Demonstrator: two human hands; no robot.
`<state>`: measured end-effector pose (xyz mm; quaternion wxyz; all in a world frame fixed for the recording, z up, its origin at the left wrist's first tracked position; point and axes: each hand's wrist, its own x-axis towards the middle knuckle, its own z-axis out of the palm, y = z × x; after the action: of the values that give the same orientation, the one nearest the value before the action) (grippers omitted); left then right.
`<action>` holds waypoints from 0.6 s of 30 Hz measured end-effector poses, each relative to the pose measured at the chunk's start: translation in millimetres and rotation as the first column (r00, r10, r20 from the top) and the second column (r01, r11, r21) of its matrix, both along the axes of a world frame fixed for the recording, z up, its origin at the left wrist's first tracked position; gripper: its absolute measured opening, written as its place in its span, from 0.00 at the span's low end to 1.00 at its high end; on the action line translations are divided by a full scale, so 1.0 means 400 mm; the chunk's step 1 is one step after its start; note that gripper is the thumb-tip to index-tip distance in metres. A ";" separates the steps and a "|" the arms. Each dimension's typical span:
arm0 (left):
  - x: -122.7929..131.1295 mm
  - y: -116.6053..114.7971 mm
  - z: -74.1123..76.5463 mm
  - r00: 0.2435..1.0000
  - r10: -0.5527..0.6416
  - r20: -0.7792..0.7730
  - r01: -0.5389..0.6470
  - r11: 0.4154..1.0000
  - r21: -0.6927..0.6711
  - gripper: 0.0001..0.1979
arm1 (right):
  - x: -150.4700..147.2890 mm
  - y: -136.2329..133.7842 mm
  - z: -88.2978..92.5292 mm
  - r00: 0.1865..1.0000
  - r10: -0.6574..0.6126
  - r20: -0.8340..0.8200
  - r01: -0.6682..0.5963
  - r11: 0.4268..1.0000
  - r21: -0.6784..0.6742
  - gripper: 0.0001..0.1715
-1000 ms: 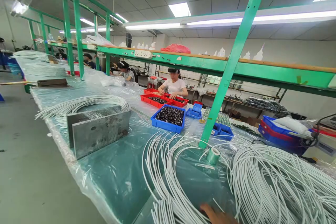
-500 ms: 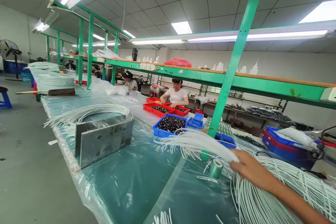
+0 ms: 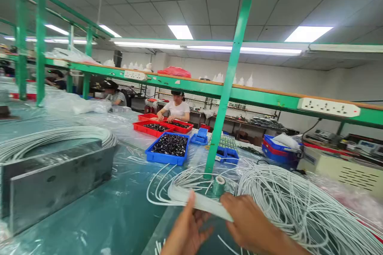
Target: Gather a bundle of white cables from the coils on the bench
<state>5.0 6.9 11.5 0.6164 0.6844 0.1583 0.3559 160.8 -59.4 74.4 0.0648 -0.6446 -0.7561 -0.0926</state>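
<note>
My right hand (image 3: 249, 219) is closed round one end of a bundle of white cables (image 3: 206, 204), whose held part looks like a flat, pale band. From there the cables fan out left and curve back in loops over the bench. My left hand (image 3: 188, 229) is at the middle of the bundle from the near side, thumb up against it and the other fingers spread below. Just behind the bundle stands a roll of green tape (image 3: 218, 186). A big coil of white cable (image 3: 287, 199) lies beside my right hand.
Two upright metal plates (image 3: 62, 183) stand on the left beside another cable coil (image 3: 68, 135). Beyond are a blue tray (image 3: 167, 149) of small black parts and red trays (image 3: 154, 127) before a seated person (image 3: 177, 107). A green post (image 3: 229, 83) rises behind the tape.
The view has swung right. My left hand has come into view at the bundle, and my right hand has brought the bundle lower and nearer, its cables now bending into loops.
</note>
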 end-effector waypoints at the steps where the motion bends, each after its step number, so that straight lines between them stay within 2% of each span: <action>1: 0.008 0.015 0.028 0.992 0.057 0.112 -0.015 0.939 -0.344 0.24 | -0.011 -0.004 -0.005 0.999 0.002 0.049 -0.001 1.000 -0.008 0.17; 2: 0.012 0.029 0.055 0.962 0.189 0.197 -0.027 0.784 -0.620 0.20 | -0.019 -0.008 -0.009 0.996 0.002 0.091 -0.001 1.000 -0.013 0.18; 3: 0.012 0.044 0.077 0.902 0.353 0.247 -0.027 0.620 -0.784 0.14 | -0.024 -0.013 -0.010 0.992 0.000 0.123 0.002 1.000 -0.022 0.19; 4: 0.009 0.059 0.096 0.837 0.476 0.270 -0.007 0.503 -0.864 0.08 | -0.026 -0.019 -0.009 0.988 -0.004 0.151 0.009 0.999 -0.035 0.18; 5: 0.004 0.075 0.111 0.780 0.562 0.275 -0.004 0.444 -0.896 0.05 | -0.025 -0.026 -0.007 0.985 -0.007 0.170 0.017 0.998 -0.054 0.18; 6: -0.002 0.091 0.124 0.752 0.595 0.284 0.007 0.424 -0.905 0.06 | -0.021 -0.034 -0.003 0.986 -0.008 0.167 0.020 0.997 -0.070 0.18; 9: -0.018 0.128 0.165 0.766 0.555 0.324 0.055 0.445 -0.894 0.14 | 0.020 -0.059 0.012 0.999 -0.036 0.002 0.036 0.997 -0.066 0.18; 12: -0.035 0.135 0.235 0.752 0.508 0.420 0.113 0.529 -0.841 0.18 | 0.107 -0.083 0.029 0.983 -0.079 -0.168 0.082 0.997 0.011 0.14; 15: -0.060 0.118 0.334 0.716 0.459 0.526 0.164 0.621 -0.766 0.19 | 0.229 -0.097 0.060 0.986 -0.074 -0.151 0.098 0.983 0.153 0.13; 18: -0.085 0.087 0.436 0.696 0.380 0.610 0.170 0.737 -0.654 0.19 | 0.351 -0.101 0.119 0.995 -0.064 -0.072 0.082 0.954 0.289 0.11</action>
<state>-28.8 41.7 185.9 0.8064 0.2139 0.0664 0.5474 301.2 -99.7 122.1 0.1790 -0.6580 -0.7075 -0.1854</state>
